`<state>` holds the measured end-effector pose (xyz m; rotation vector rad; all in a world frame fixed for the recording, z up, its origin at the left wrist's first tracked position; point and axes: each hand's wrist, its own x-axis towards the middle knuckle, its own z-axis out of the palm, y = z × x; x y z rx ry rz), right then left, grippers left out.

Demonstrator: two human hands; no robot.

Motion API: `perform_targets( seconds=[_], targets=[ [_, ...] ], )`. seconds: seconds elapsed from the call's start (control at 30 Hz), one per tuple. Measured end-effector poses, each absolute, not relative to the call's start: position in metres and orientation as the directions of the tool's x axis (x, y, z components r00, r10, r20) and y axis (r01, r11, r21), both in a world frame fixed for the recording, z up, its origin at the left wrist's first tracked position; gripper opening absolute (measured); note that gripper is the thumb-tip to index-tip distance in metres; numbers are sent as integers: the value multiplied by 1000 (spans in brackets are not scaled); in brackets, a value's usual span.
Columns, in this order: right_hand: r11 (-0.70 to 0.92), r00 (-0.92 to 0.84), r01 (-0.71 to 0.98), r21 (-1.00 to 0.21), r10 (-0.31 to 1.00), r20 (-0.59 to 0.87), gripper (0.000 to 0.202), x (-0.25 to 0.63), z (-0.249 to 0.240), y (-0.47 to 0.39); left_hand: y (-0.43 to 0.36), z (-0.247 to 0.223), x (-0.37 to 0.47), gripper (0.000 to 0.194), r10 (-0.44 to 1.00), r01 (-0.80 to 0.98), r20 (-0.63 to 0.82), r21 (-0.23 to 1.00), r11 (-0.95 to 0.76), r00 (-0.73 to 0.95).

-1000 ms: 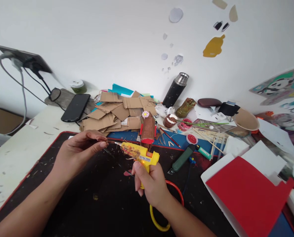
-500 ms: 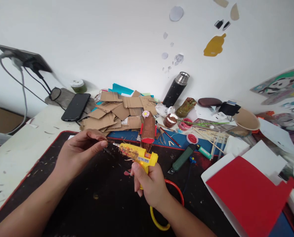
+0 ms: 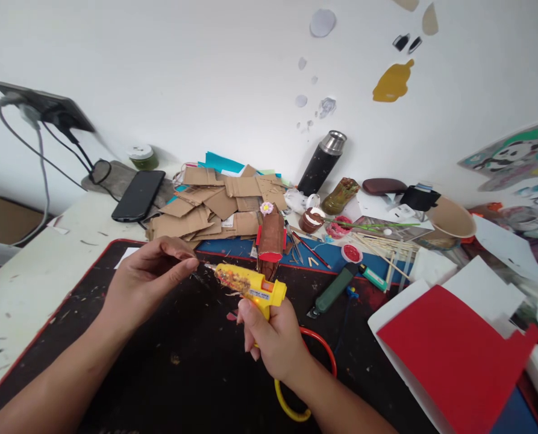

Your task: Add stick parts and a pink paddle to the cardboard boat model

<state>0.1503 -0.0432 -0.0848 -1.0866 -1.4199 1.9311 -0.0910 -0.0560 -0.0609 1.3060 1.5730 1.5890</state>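
Observation:
My right hand (image 3: 271,331) is wrapped round the handle of a yellow glue gun (image 3: 246,284), its barrel crusted with brown and red residue. The gun's metal nozzle points left and ends at the fingertips of my left hand (image 3: 153,280). Those left fingers are pinched together; whatever small piece they hold is mostly hidden behind them. Just beyond the gun stands a small brown model (image 3: 271,238) with red sides and a pink-white flower on top. Under both hands lies a dark mat (image 3: 196,374) with scraps on it.
Cardboard pieces (image 3: 205,220) are piled behind my hands. Right of the gun lie a green utility knife (image 3: 334,289), a teal lighter (image 3: 372,277) and a red sheet (image 3: 453,355). A red-yellow ring (image 3: 329,349) lies beneath my right wrist. A black flask (image 3: 323,163) stands by the wall.
The glue gun and my right hand have shifted slightly left, bringing the nozzle closer to my left fingertips. My left hand has barely moved.

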Motion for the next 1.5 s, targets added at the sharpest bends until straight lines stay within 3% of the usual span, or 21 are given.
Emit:
perform_targets(
  seconds=[1.5],
  targets=[
    [-329, -546, 42, -943, 783, -298, 81, 150, -86, -43, -56, -61, -92, 12, 872, 280, 293, 941, -190, -393]
  ],
)
